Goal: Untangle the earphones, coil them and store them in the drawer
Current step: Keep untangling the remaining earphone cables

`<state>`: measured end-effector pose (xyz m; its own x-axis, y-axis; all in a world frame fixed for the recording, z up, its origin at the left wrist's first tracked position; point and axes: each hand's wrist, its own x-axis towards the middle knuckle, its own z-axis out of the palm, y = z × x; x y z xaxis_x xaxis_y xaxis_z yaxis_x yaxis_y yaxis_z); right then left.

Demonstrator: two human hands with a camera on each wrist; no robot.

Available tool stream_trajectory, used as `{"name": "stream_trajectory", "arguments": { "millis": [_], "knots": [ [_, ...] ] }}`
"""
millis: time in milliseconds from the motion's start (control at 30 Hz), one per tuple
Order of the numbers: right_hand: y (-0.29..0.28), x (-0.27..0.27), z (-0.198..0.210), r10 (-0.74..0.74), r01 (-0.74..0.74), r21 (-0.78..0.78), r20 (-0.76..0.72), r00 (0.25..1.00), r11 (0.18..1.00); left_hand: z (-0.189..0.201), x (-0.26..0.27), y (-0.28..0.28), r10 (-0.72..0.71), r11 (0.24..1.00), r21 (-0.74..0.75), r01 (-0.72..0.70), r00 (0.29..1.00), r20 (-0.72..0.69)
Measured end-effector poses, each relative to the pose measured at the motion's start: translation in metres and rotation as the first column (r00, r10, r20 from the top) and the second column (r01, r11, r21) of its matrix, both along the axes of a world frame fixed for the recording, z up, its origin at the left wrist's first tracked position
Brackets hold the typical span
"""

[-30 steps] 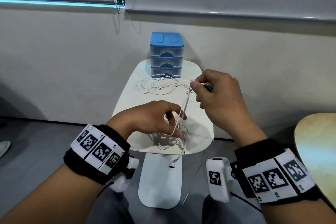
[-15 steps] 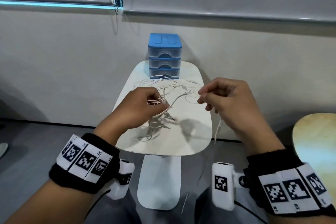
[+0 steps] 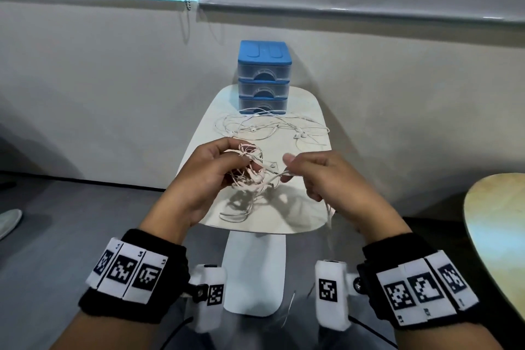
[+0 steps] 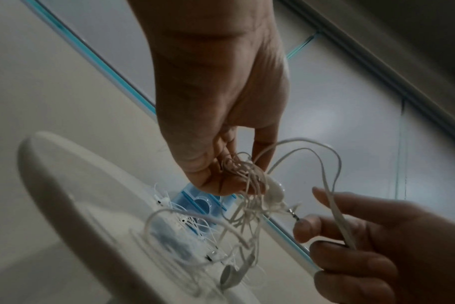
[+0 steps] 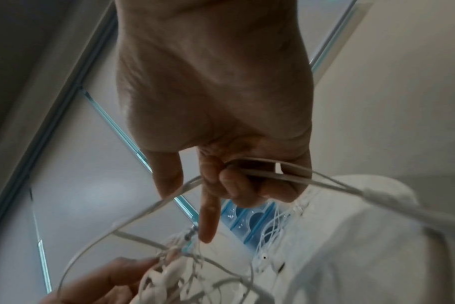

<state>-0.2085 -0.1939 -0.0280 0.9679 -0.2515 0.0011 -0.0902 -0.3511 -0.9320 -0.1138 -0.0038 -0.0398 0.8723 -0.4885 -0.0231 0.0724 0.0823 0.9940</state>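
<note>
A tangled bunch of white earphones hangs above the near half of the small white table. My left hand pinches the knot of cords. My right hand holds a cord leading out of the bunch, curled fingers round it, index finger pointing at the plug. More white earphones lie loose on the table's far half. The blue three-drawer box stands at the far end, all drawers closed.
The table stands on a white pedestal against a pale wall. A round wooden tabletop juts in at the right. Grey floor lies on the left, with a shoe tip at the edge.
Both hands have come closer together and nearer to me. The left hand has gathered the tangle higher off the table; the right hand now holds the cord close to the bunch.
</note>
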Motion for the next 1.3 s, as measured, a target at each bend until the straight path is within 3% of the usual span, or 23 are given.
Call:
{"name": "stream_trajectory", "arguments": {
  "millis": [67, 167, 267, 467, 833, 933, 1133, 1300],
  "knots": [
    [0.005, 0.0, -0.007, 0.077, -0.077, 0.015, -0.031, 0.997, 0.997, -0.003, -0.002, -0.001, 0.0, 1.0, -0.025, -0.001, 1.0, -0.027],
    [0.009, 0.002, -0.017, 0.129, -0.111, 0.226, -0.066, 0.989, 0.968, -0.01, -0.004, -0.003, -0.002, 0.999, -0.041, 0.0, 0.999, -0.041],
    [0.011, 0.004, -0.023, 0.143, -0.115, 0.254, -0.098, 0.985, 0.96, -0.018, -0.008, -0.003, -0.019, 0.999, -0.043, 0.018, 0.999, -0.032],
    [0.006, 0.006, -0.02, 0.081, 0.003, 0.502, -0.146, 0.986, 0.865, -0.026, -0.012, -0.004, -0.025, 0.997, -0.078, 0.022, 0.999, -0.041],
    [0.015, 0.005, -0.018, 0.147, -0.106, 0.304, -0.115, 0.982, 0.947, -0.023, -0.013, -0.006, -0.035, 0.997, -0.068, 0.038, 0.999, 0.039],
    [0.015, 0.005, -0.021, 0.097, -0.058, 0.286, -0.126, 0.987, 0.957, -0.02, -0.012, -0.004, -0.025, 0.997, -0.067, 0.029, 0.998, 0.055],
    [0.002, -0.005, -0.013, -0.027, 0.046, 0.396, -0.053, 0.998, 0.917, -0.011, -0.006, 0.01, 0.06, 0.993, -0.101, -0.056, 0.997, 0.04],
    [-0.007, -0.011, 0.011, -0.159, 0.091, 0.419, 0.132, 0.978, 0.904, -0.006, -0.001, 0.014, 0.107, 0.989, -0.102, -0.105, 0.994, 0.017]
  ]
}}
